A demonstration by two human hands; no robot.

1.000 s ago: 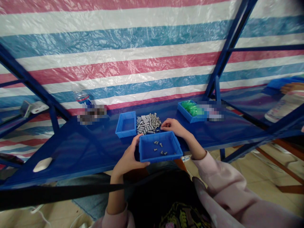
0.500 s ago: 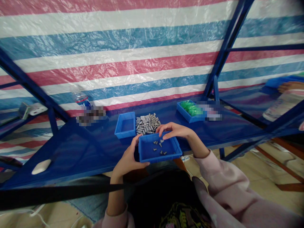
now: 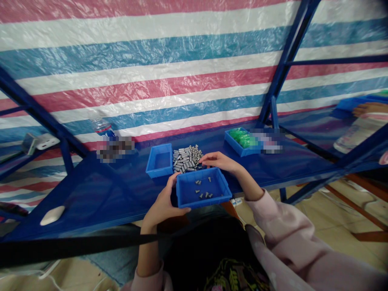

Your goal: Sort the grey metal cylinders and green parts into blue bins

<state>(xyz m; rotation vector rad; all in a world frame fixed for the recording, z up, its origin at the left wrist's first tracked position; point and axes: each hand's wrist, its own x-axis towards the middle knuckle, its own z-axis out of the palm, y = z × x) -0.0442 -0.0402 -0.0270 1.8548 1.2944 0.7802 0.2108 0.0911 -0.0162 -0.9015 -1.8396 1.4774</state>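
Note:
My left hand (image 3: 163, 206) grips the left end of a shallow blue plastic bin (image 3: 222, 199), thumb along the near side and fingers at the far corner. The bin is held at the table's front edge and has several small screws (image 3: 207, 195) scattered on its floor. Just beyond its far rim, my right hand (image 3: 222, 161) reaches to the right edge of a pile of metal cylinders and screws (image 3: 186, 158). Its fingers are extended, with the fingertips at the screws; no held piece can be made out. Left of the pile stands another blue bin (image 3: 159, 158) with nothing visible inside.
A blue bin of green pieces (image 3: 241, 138) stands at the back right beside a blurred patch. On the left are a plastic bottle (image 3: 104, 130) and a white computer mouse (image 3: 52, 215). Blue frame posts (image 3: 286, 60) rise behind. Another person's hand (image 3: 371, 109) is at far right.
My right hand has moved from over the held bin to the pile's right edge. Screws in the bin now lie differently, with one near the far side. My left hand keeps its grip.

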